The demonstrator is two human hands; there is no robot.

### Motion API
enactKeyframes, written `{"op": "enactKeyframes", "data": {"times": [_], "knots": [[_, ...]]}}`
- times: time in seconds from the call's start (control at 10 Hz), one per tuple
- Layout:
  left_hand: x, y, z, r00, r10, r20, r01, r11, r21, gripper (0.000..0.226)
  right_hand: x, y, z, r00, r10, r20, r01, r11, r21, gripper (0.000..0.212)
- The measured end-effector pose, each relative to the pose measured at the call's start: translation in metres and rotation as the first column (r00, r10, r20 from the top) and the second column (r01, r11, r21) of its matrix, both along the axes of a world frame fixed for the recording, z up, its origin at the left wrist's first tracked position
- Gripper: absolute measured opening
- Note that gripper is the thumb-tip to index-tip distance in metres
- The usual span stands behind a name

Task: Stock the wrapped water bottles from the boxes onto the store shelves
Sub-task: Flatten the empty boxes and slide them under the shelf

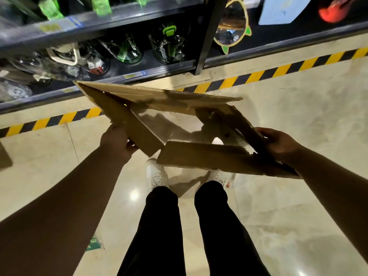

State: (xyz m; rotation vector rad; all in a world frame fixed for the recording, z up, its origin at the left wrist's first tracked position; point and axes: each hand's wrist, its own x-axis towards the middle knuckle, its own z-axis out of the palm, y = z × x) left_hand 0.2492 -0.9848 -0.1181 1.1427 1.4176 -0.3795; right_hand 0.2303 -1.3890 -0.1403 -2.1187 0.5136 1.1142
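Wrapped water bottles (127, 51) stand on the bottom shelf (151, 69); labels are blurred. Just below, an emptied cardboard box (159, 100) is gripped by left hand (117, 141) and right hand (278, 142), fingers closed on its walls.

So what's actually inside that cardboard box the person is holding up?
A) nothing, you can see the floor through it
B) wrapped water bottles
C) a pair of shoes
A: the cardboard box, gripped by the left hand and right hand, is open through, showing floor.
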Motion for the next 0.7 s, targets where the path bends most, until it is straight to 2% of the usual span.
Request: {"op": "enactKeyframes", "data": {"times": [0.1, 0.2, 0.3, 0.4, 0.5, 0.6, 0.7], "knots": [[0.011, -0.016, -0.001, 0.983, 0.180, 0.025, -0.179, 0.984, -0.026, 0.046, -0.017, 0.016, 0.016, 0.983, -0.050, -0.179, 0.065, 0.995, 0.078, 0.028], [0.015, -0.020, -0.019, 0.966, 0.246, 0.078, -0.238, 0.967, -0.093, 0.042, -0.025, 0.027, 0.020, 0.992, -0.019, -0.121, 0.040, 0.984, 0.174, 0.066], [0.012, -0.036, -0.016, 0.994, 0.093, 0.061, -0.087, 0.992, -0.087, 0.048, -0.038, 0.056, 0.013, 0.902, 0.420, 0.100, -0.424, 0.905, 0.026, 0.111], [0.008, -0.042, -0.012, 0.995, -0.033, 0.089, 0.043, 0.993, -0.111, 0.045, -0.038, 0.069, 0.002, 0.848, 0.518, 0.111, -0.487, 0.845, -0.219, 0.104], [-0.005, -0.056, 0.000, 0.938, -0.338, 0.080, 0.337, 0.941, 0.030, 0.061, -0.035, 0.080, -0.006, 0.856, 0.460, 0.238, -0.346, 0.850, -0.397, 0.066], [-0.016, -0.058, 0.000, 0.703, -0.711, -0.015, 0.650, 0.634, 0.418, 0.078, -0.034, 0.081, -0.006, 0.850, 0.428, 0.307, -0.288, 0.865, -0.410, 0.041], [-0.021, -0.042, -0.001, 0.180, -0.925, -0.334, 0.605, -0.163, 0.779, 0.086, -0.029, 0.081, -0.012, 0.844, 0.401, 0.357, -0.254, 0.884, -0.393, 0.022]]}}
